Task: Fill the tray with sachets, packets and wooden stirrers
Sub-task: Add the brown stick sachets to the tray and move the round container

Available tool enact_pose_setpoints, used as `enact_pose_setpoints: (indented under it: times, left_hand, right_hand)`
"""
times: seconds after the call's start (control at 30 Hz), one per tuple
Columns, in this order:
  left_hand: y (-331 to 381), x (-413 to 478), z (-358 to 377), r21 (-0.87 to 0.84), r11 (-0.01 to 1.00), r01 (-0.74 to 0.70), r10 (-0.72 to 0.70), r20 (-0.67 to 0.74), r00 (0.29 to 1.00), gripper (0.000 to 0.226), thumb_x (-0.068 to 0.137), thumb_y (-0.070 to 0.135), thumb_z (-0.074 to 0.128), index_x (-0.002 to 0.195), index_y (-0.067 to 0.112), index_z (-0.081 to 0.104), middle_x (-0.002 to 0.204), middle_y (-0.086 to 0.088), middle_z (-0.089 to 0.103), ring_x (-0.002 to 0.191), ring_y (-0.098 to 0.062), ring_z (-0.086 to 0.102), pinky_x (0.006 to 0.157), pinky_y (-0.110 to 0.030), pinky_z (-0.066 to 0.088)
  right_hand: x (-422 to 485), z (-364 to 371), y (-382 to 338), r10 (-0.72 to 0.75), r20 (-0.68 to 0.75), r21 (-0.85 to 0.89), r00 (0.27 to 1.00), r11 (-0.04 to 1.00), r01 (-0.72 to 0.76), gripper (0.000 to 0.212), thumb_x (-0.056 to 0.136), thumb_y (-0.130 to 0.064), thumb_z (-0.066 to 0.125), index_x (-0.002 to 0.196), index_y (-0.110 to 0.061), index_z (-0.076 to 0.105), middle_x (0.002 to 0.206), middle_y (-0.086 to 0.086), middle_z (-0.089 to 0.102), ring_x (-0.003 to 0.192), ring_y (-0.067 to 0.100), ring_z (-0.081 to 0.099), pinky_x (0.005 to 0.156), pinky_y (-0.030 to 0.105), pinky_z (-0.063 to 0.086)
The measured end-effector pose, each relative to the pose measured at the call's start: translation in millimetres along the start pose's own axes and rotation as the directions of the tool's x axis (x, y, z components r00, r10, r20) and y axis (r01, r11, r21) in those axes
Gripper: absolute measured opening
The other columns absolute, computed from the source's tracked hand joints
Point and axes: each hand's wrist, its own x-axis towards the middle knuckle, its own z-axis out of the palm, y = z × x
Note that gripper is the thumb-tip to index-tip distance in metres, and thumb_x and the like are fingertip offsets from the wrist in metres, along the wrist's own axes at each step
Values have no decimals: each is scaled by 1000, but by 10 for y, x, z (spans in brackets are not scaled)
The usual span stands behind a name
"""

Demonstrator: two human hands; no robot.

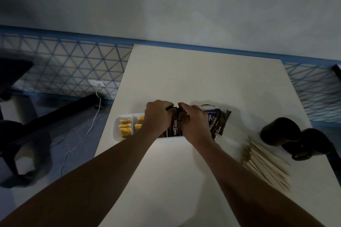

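A white divided tray sits on the white table, its left compartments holding yellow packets. Over the tray's middle, my left hand and my right hand both grip a bundle of brown "City Cafe" stick sachets. More brown sachets lie just right of my right hand, partly on a blue-and-white packet. A fan of wooden stirrers lies on the table at the right. The tray's right part is hidden by my hands.
Two dark cups stand at the table's right edge beyond the stirrers. The table's far edge meets a wall. To the left, the floor shows a white cable, a wall socket and dark chair parts.
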Motion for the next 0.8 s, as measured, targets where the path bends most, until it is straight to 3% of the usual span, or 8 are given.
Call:
enact_pose_setpoints:
  times: [0.1,0.17,0.37,0.47,0.53,0.63,0.73,0.8]
  left_hand:
    - [0,23,29,5,1000,21,-21,-5,1000,28,89,29,53,90,18,79,85,-5,76,85,-22,69,81,-27,45]
    - [-1,43,38,30,999,33,-33,-2,999,29,87,27,52,85,19,79,81,-3,75,81,-23,68,78,-28,45]
    - [75,106,-13,46,998,44,-42,-26,999,19,90,26,61,92,19,79,93,0,76,93,-20,68,88,-27,48]
    - [189,138,-58,19,999,46,-44,-92,995,25,90,32,66,106,16,75,108,-2,74,105,-19,65,91,-24,42]
    - [291,172,-65,25,999,27,-24,-115,993,30,89,34,66,112,16,72,108,-2,73,106,-18,64,89,-24,41]
    - [446,234,-26,8,1000,-4,4,-96,995,29,88,33,67,113,18,70,100,1,73,97,-15,65,89,-26,45]
    - [603,265,80,-29,998,-49,48,-43,998,27,88,28,69,113,17,70,95,1,73,90,-15,66,89,-30,51]
    - [706,273,182,-42,996,-74,75,-1,997,27,88,24,69,112,15,70,96,1,73,89,-14,66,88,-31,53]
  right_hand:
    - [12,35,21,-28,-16,-35,999,999,27,35,82,9,56,103,-10,77,79,10,68,70,18,60,63,5,31]
    - [11,47,36,-20,-13,-19,1000,1000,20,35,84,8,57,104,-12,78,81,9,69,71,16,59,64,4,32]
    - [9,-33,81,-5,17,51,1000,999,4,35,87,4,58,113,-13,75,91,11,71,78,20,65,72,25,51]
    - [20,-137,150,31,-8,82,1000,996,-30,34,88,2,62,115,-14,74,96,7,73,80,13,66,77,17,52]
    - [28,-268,205,104,-34,106,994,989,-100,30,90,-2,62,116,-13,73,102,4,74,85,10,66,78,4,43]
    - [45,-466,352,277,-69,121,958,956,-267,25,92,-8,61,112,-14,74,101,2,76,90,13,68,83,17,50]
    - [27,-589,603,417,-103,7,903,908,-418,18,89,-11,61,101,-12,75,92,4,75,86,22,67,70,21,45]
    - [-29,-637,759,487,-80,-63,870,868,-492,17,88,-12,60,98,-10,73,86,2,72,77,18,62,56,17,39]
